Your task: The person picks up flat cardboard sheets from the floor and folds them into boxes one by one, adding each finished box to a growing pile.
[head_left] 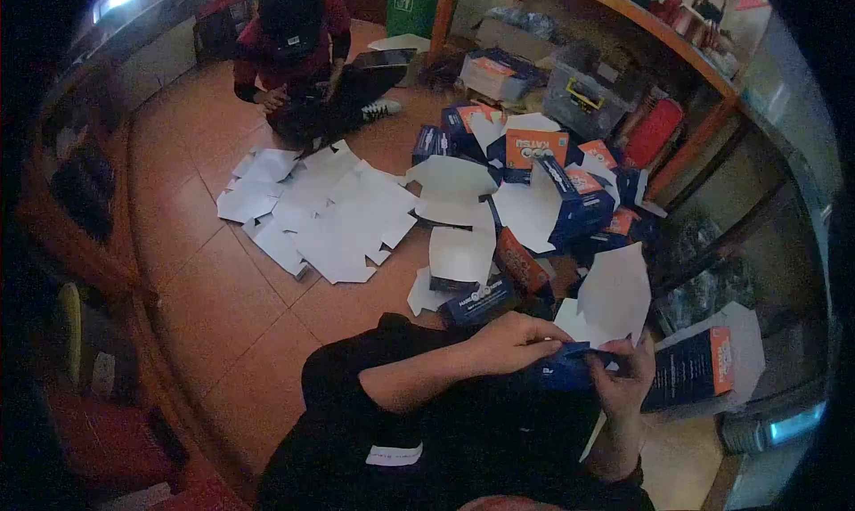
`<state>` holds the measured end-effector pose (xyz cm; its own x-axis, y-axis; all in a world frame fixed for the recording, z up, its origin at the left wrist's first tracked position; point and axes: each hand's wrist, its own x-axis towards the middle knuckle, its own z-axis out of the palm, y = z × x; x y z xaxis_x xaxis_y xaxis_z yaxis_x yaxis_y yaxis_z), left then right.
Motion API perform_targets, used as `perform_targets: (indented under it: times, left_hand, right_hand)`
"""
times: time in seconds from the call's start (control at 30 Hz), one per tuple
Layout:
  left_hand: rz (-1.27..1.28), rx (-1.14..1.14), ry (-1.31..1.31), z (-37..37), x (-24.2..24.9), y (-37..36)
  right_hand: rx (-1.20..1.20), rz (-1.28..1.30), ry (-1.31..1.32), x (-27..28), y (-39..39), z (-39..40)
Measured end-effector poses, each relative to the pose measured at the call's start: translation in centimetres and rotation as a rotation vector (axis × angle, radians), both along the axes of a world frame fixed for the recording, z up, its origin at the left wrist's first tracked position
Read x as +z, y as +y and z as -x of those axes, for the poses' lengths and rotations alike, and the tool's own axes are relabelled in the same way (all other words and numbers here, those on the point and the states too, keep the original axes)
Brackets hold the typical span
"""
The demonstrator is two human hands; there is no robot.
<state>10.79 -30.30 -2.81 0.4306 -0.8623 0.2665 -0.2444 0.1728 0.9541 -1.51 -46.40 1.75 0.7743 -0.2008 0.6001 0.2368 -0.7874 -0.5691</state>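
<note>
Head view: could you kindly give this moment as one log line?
left hand: holds blue carton; right hand: holds same carton; white cardboard: on floor

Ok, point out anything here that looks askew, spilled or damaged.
The blue-and-orange boxes look askew: they lie heaped at odd angles, several with flaps open. The flat white sheets overlap unevenly on the tiled floor. No spill or clear damage shows.

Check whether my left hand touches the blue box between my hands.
Touching: the head view shows the left hand with fingertips against the upper edge of the blue box.
</note>
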Motion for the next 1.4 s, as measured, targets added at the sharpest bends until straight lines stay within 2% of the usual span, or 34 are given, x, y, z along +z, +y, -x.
perform_targets:
  times: [0.03, 0.13, 0.2, 0.27, 0.33, 0.43, 0.53, 0.57, 0.67, 0.73, 0.77, 0.8, 0.83, 0.9, 1.0, 1.1, 1.13, 1.23, 1.3, 1.4]
  left_hand:
    - [-0.010, 0.014, 0.000, 0.2, 0.1, 0.0]
    - [-0.002, 0.024, -0.034, 1.1, -0.8, -0.4]
    - [0.011, 0.033, -0.092, 1.5, -0.9, -0.4]
    - [0.039, 0.036, -0.027, 1.7, -1.9, -1.0]
    - [0.001, 0.014, 0.029, 1.5, -0.5, -0.3]
    - [0.199, -0.079, 0.185, 1.9, -2.0, -1.1]
    - [0.135, -0.108, 0.184, 1.3, -2.9, -1.3]
    - [0.122, -0.113, 0.187, 1.3, -3.1, -1.3]
    - [0.073, 0.135, 0.180, 0.7, -2.3, -1.5]
    - [0.174, 0.297, 0.424, -0.2, -4.3, -2.4]
    - [0.264, 0.339, 0.572, 0.0, -3.1, -2.2]
    - [0.355, 0.381, 0.725, 0.4, -1.8, -2.0]
    - [0.450, 0.377, 0.863, 0.1, -3.0, -2.4]
    - [0.444, 0.299, 0.990, 0.8, -0.5, -1.3]
    - [0.408, 0.243, 0.917, 1.1, -0.9, -1.3]
    - [0.280, 0.296, 0.354, 1.1, -1.2, -0.8]
    - [0.270, 0.309, 0.327, 0.9, -1.1, -0.8]
    - [0.168, 0.333, 0.315, 0.1, -0.4, -0.4]
    - [0.000, 0.282, 0.378, 0.1, 0.7, 0.0]
    - [0.284, 0.366, 0.140, 0.8, -2.4, -1.6]
  right_hand:
    - [-0.028, 0.012, -0.018, 0.1, 0.1, -0.1]
    - [0.186, 0.123, 0.240, 2.3, 2.0, -0.1]
    - [0.221, 0.154, 0.297, 2.8, 1.9, 0.0]
    - [0.220, 0.163, 0.336, 3.1, 1.8, 0.0]
    - [0.184, 0.146, 0.355, 3.1, 1.9, -0.3]
    - [0.248, 0.093, 0.464, 2.2, 0.5, -0.6]
    - [0.313, 0.057, 0.527, 2.1, 0.1, -0.5]
    - [0.288, 0.078, 0.443, 1.9, 0.4, -0.6]
    - [0.127, 0.117, 0.256, 2.2, 1.9, -0.5]
    - [0.126, 0.194, 0.096, 1.9, 2.2, -0.9]
    - [0.120, 0.240, 0.022, 1.5, 2.1, -0.9]
    - [0.222, 0.259, 0.104, 1.0, 2.0, -0.9]
    - [0.225, 0.313, 0.119, 0.8, 2.2, -1.1]
    - [0.237, 0.430, 0.154, 0.4, 3.0, -1.4]
    - [0.099, 0.244, -0.009, -2.4, 2.4, -2.1]
    - [0.107, 0.176, -0.002, -2.3, 2.0, -2.0]
    - [0.150, 0.243, 0.023, -1.5, 1.6, -1.8]
    - [0.303, 0.206, 0.048, -0.9, 1.2, -1.8]
    - [0.238, 0.268, 0.063, -1.3, 1.4, -2.3]
    - [0.133, 0.313, 0.049, -1.9, 1.5, -3.0]
